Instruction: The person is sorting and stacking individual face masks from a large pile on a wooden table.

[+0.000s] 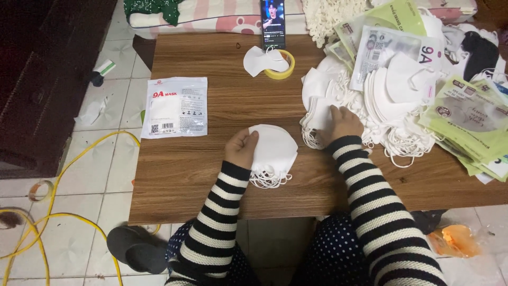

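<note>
On the brown wood-grain low table [211, 175], the left hand [241, 149] grips a small stack of folded white face masks [275, 151], while the right hand [344, 123], fingers spread flat, rests on the loose white mask pile [391, 100] just right of it.

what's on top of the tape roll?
A single white mask lies across the yellow tape roll, covering its left rim. Anything inside the ring under the mask is hidden.

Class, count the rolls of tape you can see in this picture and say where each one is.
2: a yellow tape roll on the wooden table under a loose white mask; a clear tape roll on the floor, left. Others may be hidden.
</note>
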